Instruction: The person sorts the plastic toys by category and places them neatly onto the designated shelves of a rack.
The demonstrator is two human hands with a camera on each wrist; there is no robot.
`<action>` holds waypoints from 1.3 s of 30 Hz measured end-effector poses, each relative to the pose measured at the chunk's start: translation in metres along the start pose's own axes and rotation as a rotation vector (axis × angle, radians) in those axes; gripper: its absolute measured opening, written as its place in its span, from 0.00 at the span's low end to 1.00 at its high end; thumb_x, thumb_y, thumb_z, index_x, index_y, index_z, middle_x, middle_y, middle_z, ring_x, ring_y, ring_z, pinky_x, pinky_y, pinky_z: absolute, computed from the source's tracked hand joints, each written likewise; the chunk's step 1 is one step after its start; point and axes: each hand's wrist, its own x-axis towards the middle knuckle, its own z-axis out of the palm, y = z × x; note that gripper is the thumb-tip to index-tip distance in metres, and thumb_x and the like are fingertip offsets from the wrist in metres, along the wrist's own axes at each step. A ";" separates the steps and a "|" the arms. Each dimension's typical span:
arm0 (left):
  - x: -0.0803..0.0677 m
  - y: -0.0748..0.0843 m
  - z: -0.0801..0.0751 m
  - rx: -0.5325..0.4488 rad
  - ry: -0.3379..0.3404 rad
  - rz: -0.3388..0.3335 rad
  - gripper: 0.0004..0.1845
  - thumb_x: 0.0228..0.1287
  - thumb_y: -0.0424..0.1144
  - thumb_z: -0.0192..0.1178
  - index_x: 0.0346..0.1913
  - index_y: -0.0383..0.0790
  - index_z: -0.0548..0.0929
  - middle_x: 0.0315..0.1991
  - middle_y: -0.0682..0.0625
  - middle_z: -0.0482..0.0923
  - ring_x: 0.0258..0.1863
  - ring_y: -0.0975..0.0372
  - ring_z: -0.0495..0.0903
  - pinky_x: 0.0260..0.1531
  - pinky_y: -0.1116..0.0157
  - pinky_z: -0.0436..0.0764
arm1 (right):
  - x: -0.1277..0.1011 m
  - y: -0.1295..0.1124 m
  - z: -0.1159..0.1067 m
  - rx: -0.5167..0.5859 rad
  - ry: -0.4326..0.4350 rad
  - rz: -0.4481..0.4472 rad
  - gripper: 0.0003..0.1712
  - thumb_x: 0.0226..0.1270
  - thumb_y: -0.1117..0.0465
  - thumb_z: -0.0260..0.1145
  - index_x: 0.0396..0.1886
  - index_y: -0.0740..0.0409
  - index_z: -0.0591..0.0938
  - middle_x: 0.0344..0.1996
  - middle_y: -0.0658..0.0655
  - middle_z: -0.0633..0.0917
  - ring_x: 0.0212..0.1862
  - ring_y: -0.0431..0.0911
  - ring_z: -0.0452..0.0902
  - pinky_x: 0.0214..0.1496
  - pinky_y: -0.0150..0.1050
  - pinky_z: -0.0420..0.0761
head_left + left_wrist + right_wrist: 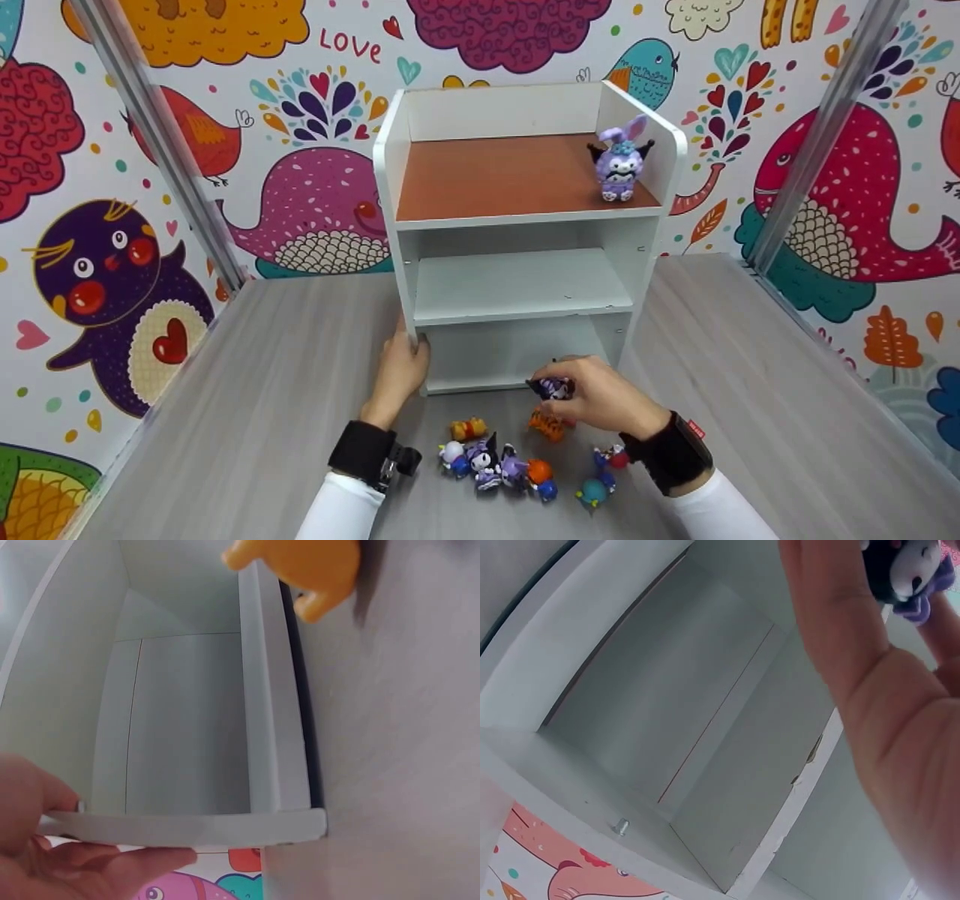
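Observation:
My left hand (397, 367) grips the lower left side panel of a white shelf unit (517, 289); in the left wrist view the thumb lies inside the panel and the fingers (112, 866) outside. A small dark-and-purple figurine (553, 388) with a white face is pinched in my right hand (607, 397), in front of the bottom shelf. In the right wrist view this figurine (915, 574) is partly hidden by the fingers. An orange striped tiger figurine (546, 425) lies just below that hand. On the brown top shelf, at the right, stands a purple bunny-eared figurine (619, 169).
Several small figurines lie on the grey table (300, 375) before the unit: a yellow bear in red (469, 429), a purple-and-black one (486, 465), an orange-and-blue one (541, 476), and a teal-headed one (592, 491). Patterned walls (315, 187) stand behind and at both sides.

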 end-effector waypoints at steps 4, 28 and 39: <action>-0.001 0.000 0.000 0.005 0.001 0.001 0.33 0.69 0.30 0.52 0.76 0.31 0.59 0.15 0.49 0.73 0.15 0.64 0.66 0.20 0.64 0.67 | 0.000 -0.001 0.000 -0.006 0.032 0.029 0.25 0.55 0.64 0.73 0.56 0.58 0.84 0.44 0.57 0.86 0.32 0.37 0.75 0.32 0.29 0.78; 0.000 -0.002 0.003 0.000 -0.006 0.041 0.35 0.69 0.28 0.51 0.77 0.31 0.55 0.15 0.44 0.74 0.12 0.65 0.64 0.16 0.66 0.66 | -0.002 -0.023 -0.020 0.078 0.487 -0.163 0.25 0.58 0.74 0.72 0.56 0.63 0.79 0.41 0.56 0.84 0.36 0.41 0.80 0.40 0.32 0.83; -0.001 -0.004 0.001 0.007 0.023 0.081 0.29 0.68 0.27 0.51 0.72 0.26 0.62 0.26 0.33 0.82 0.19 0.57 0.78 0.19 0.61 0.74 | 0.030 -0.079 -0.095 0.113 0.748 -0.212 0.28 0.57 0.76 0.70 0.59 0.69 0.78 0.51 0.65 0.84 0.47 0.52 0.87 0.49 0.28 0.82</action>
